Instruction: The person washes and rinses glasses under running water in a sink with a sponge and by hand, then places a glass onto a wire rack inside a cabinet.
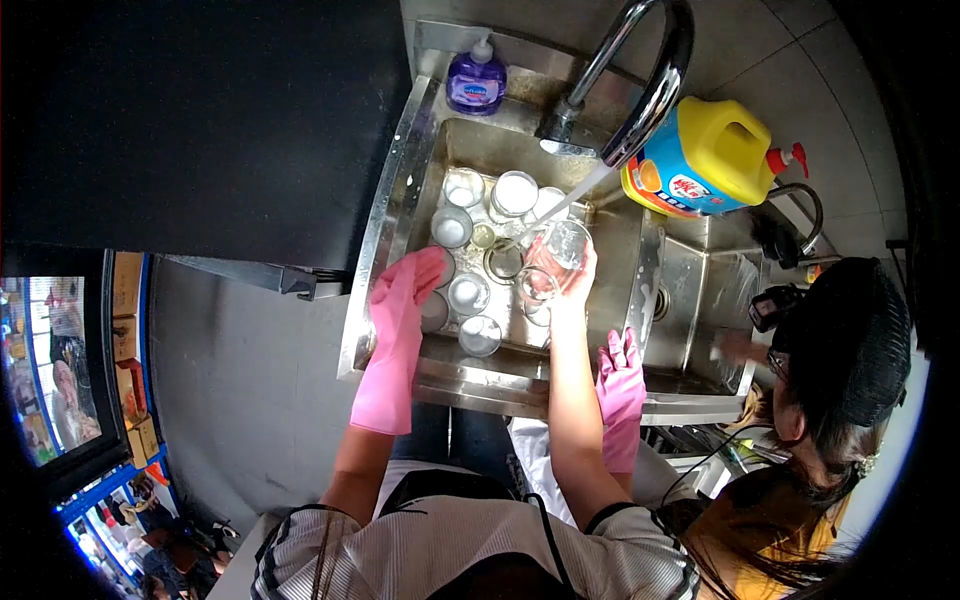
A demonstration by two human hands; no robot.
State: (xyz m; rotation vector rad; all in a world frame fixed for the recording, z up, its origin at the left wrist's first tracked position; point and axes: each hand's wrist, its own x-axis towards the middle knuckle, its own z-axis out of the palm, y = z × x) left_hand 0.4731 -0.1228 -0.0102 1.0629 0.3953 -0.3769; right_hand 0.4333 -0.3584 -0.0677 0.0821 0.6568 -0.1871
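My left hand (412, 280), in a pink rubber glove, is at the left side of the sink, its fingers together and bent over a glass (447, 267) that they partly hide. My right hand (577, 277) is bare and grips a clear drinking glass (568, 243) under the faucet's running water. A second clear glass (538, 286) is just below it; whether the hand also holds this one I cannot tell. Several glasses with white foam, among them one glass (469, 294) near my left hand, stand in the metal sink basin (480, 140).
A chrome faucet (672, 75) arches over the basin. Behind it are a purple soap bottle (476, 82) and a large yellow detergent jug (700, 155). Another pink glove (621, 385) is beside my right forearm. A person in a black cap (850, 350) is close on the right, by a second basin (690, 290).
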